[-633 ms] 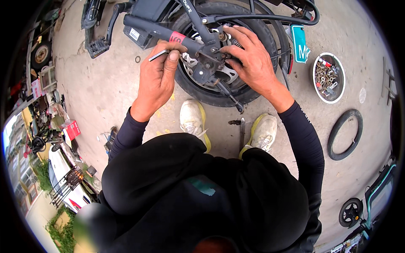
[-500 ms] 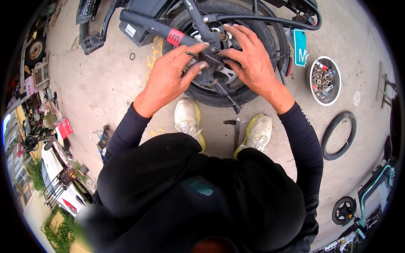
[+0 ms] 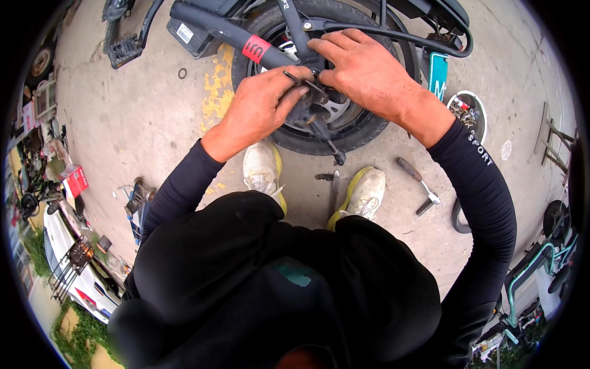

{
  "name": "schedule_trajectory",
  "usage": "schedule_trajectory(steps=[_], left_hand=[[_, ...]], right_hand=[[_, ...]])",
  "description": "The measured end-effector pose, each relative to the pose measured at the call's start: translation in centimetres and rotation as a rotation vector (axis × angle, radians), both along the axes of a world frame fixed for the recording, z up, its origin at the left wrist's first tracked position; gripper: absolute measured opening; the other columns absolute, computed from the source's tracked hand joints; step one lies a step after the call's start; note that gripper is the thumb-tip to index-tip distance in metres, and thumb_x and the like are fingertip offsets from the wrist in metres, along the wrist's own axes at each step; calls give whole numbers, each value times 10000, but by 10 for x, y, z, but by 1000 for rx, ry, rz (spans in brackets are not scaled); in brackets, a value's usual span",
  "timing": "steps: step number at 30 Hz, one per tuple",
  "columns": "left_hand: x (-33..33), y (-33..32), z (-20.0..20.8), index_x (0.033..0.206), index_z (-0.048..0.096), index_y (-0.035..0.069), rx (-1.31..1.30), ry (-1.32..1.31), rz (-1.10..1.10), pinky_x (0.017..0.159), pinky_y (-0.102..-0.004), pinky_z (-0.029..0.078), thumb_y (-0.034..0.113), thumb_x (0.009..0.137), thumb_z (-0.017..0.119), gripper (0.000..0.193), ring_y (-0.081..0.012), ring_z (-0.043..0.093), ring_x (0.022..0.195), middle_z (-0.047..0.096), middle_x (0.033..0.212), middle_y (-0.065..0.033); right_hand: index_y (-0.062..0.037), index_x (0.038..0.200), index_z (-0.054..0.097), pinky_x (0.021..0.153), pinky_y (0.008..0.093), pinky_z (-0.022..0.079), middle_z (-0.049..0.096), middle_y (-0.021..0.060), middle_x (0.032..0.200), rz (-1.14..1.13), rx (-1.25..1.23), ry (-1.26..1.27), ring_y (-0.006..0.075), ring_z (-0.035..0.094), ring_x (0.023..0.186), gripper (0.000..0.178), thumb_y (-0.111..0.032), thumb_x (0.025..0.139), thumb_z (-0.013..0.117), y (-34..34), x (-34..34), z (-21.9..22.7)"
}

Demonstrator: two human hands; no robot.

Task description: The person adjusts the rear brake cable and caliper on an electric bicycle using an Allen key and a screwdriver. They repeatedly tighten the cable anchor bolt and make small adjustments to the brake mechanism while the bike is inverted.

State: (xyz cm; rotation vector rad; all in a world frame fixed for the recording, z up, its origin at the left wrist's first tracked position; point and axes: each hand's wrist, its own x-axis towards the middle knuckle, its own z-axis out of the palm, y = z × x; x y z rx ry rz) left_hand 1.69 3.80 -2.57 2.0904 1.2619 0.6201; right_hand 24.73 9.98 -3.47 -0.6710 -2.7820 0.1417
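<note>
A bike's rear wheel (image 3: 270, 27) lies in front of me, beside the dark grey frame tube (image 3: 215, 32) with its red band. My left hand (image 3: 261, 101) pinches a dark metal bracket (image 3: 316, 92) between thumb and fingers, close to the hub. From there a black kickstand (image 3: 324, 135) slants down past the tyre. My right hand (image 3: 372, 77) is curled over the frame end at the axle. Its thumb is beside a small bolt head (image 3: 316, 72) near my left fingertips. What lies under the right fingers is hidden.
A ratchet wrench (image 3: 420, 184) lies on the concrete right of my shoes (image 3: 362, 190). Behind my right forearm stands a bowl of bolts and small parts (image 3: 482, 98), partly covered. A tyre (image 3: 458, 216) shows beside the sleeve. Another flat tool (image 3: 335, 190) lies between my feet.
My right hand has moved in over the axle, its elbow swung outward, covering part of the bowl and the loose tyre. The ratchet wrench has come into sight. My left hand keeps its pinch.
</note>
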Motion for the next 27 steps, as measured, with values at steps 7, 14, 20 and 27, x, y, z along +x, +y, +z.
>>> schedule_trajectory(steps=[7,14,20,27], left_hand=[[-2,-5,-7,1233,687,45,-59,-85,45,689,-291,542,-5,956,686,282,-140,667,738,735,1019,-86],[-4,-18,-4,1327,683,108,-51,-160,114,674,-304,544,17,944,692,394,-167,682,736,746,1014,-106],[-7,-20,-5,1342,681,114,-37,-128,128,546,-272,440,9,936,701,420,-97,453,549,731,953,-74],[-9,-21,-4,1340,665,51,-28,-135,103,566,-250,428,-14,938,692,408,-75,438,592,745,1111,-63]], right_hand=[[-47,952,758,1066,411,476,643,110,1309,-50,29,91,269,577,1274,190,-144,818,664,-9,2,-14],[14,1007,722,1156,437,419,622,142,1354,-23,116,61,294,550,1323,233,-136,851,634,-13,4,-22],[9,1026,695,1169,473,404,624,153,1326,-9,120,74,294,550,1319,214,-134,886,618,-17,2,-29],[6,1036,670,1193,481,373,620,157,1307,-14,70,75,300,554,1304,205,-130,897,606,-18,3,-25]])
